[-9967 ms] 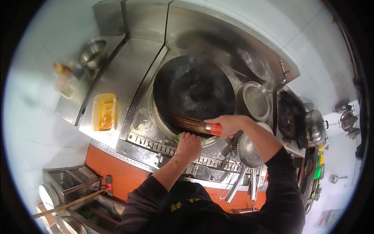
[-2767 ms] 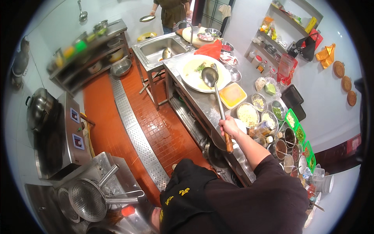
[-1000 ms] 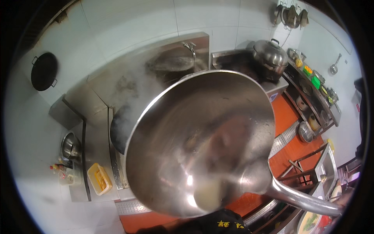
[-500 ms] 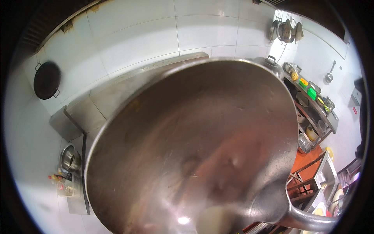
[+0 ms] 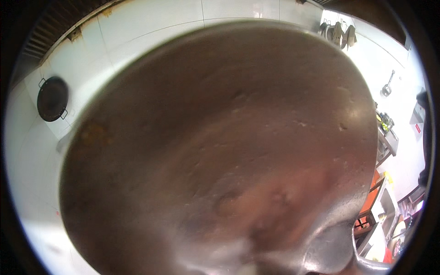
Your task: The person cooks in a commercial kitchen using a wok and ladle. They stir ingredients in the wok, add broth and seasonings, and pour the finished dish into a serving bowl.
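Metal ladle [image 5: 220, 137] close before my eyes: broad bowl, brown-grey, scuffed, small dents, shiny low down, broad face toward me. Bowl right of dark wall pan [image 5: 52, 99]; handle [image 5: 373, 266] farther right, lower.

And a steel ladle [image 5: 220, 137] fills nearly everything here, dented bowl looming right up close, handle [image 5: 375, 266] at its lower right; a dark two-handled pan [image 5: 52, 99] hangs left of the ladle, cookware [image 5: 338, 35] hangs past its upper right, a sink [image 5: 388, 206] peeks out to its right
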A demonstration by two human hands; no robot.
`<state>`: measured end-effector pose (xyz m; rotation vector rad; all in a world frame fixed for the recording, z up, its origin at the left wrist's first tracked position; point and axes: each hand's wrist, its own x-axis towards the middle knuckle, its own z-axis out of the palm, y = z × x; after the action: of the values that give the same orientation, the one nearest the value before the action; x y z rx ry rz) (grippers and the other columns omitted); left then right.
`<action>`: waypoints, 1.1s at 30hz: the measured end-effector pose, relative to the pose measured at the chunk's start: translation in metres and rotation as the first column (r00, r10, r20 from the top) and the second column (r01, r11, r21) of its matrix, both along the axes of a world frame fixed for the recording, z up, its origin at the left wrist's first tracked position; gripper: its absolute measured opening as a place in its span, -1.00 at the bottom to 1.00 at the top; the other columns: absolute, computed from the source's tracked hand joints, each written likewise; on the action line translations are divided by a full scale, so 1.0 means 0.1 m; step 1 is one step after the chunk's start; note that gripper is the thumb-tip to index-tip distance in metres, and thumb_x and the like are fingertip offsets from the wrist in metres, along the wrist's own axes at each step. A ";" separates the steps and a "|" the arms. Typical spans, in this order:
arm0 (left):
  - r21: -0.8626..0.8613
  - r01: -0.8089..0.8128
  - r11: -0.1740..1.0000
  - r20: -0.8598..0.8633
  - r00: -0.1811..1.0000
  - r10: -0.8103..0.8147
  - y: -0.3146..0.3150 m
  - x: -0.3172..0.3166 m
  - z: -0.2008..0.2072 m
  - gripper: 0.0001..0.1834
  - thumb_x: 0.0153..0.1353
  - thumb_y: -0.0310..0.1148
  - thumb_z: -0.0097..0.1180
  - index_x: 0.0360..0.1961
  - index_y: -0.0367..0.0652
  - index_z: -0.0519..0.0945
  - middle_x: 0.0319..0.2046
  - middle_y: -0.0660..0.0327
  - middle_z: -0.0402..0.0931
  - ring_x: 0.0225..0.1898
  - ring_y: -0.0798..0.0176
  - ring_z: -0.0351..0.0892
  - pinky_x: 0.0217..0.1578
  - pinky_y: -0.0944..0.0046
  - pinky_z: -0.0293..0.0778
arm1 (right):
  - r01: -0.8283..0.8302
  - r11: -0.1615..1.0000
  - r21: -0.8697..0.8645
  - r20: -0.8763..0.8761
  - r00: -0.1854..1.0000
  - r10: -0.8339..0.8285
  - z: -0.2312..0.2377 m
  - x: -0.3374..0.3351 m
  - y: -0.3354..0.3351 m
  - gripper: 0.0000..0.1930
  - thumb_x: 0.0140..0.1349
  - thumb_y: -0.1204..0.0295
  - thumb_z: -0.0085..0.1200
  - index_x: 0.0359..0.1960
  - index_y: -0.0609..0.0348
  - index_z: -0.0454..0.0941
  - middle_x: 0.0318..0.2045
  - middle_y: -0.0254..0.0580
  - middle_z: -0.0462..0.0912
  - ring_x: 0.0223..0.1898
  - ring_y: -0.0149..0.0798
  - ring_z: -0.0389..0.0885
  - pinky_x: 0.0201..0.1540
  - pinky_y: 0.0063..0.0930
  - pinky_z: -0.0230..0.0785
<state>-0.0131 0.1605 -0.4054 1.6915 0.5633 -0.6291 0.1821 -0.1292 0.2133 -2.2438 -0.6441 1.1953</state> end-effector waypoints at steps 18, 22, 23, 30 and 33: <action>0.025 -0.365 0.931 0.290 0.894 0.343 0.18 -0.59 0.83 -0.61 0.13 -0.32 0.25 -0.03 -0.24 0.59 -0.24 0.17 0.66 -0.21 0.29 0.65 -0.13 0.29 0.53 | 0.071 0.975 -0.211 0.788 0.603 0.126 -2.57 -0.02 0.35 -0.71 0.10 0.43 0.18 -0.13 0.18 0.47 -0.50 0.10 0.63 -0.45 0.15 0.65 -0.35 -0.05 0.52; -0.281 -0.753 0.595 0.550 0.382 0.743 0.96 -0.45 1.12 -0.81 0.22 -0.51 0.10 -0.14 -0.17 0.60 -0.22 0.23 0.58 -0.28 0.30 0.59 -0.27 0.33 0.53 | 0.269 0.958 0.096 0.808 0.541 -0.233 -2.99 -0.14 0.59 -0.73 0.09 0.42 0.25 -0.17 0.16 0.53 -0.41 0.05 0.65 -0.37 0.10 0.68 -0.28 -0.12 0.54; -0.390 -0.749 0.536 0.482 0.330 0.812 1.25 -0.49 1.17 -0.80 0.24 -0.56 0.09 -0.12 -0.12 0.57 -0.15 0.22 0.55 -0.29 0.29 0.59 -0.30 0.33 0.52 | 0.327 0.918 0.224 0.714 0.586 -0.383 -3.04 -0.18 0.62 -0.72 0.11 0.36 0.28 -0.15 0.12 0.58 -0.34 0.02 0.67 -0.30 0.06 0.69 -0.23 -0.19 0.55; -0.513 -0.858 0.026 -0.083 0.079 0.993 2.67 -0.49 1.44 -0.44 0.24 0.06 0.13 0.05 -0.19 0.52 -0.13 0.14 0.58 -0.10 0.21 0.59 -0.13 0.24 0.51 | 0.263 0.942 0.210 0.205 0.930 -0.306 -3.43 -0.36 0.63 -0.57 0.30 0.24 0.09 0.12 0.19 0.42 -0.19 0.20 0.64 -0.09 0.17 0.62 -0.02 -0.08 0.44; -0.665 -0.741 -0.096 -0.323 0.169 0.931 2.92 -0.33 1.42 -0.53 0.32 -0.15 -0.06 0.04 -0.36 0.49 -0.11 0.02 0.57 -0.16 0.10 0.61 -0.26 0.08 0.59 | 0.320 0.908 0.270 0.156 0.916 -0.369 -3.43 -0.43 0.65 -0.54 0.22 0.32 0.17 0.13 0.20 0.42 -0.13 0.17 0.63 -0.05 0.12 0.60 0.02 -0.15 0.43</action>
<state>-0.0459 0.4523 -0.2633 0.2818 0.9258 0.3966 0.1393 -0.0640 -0.1299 -2.1719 -0.4120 0.6810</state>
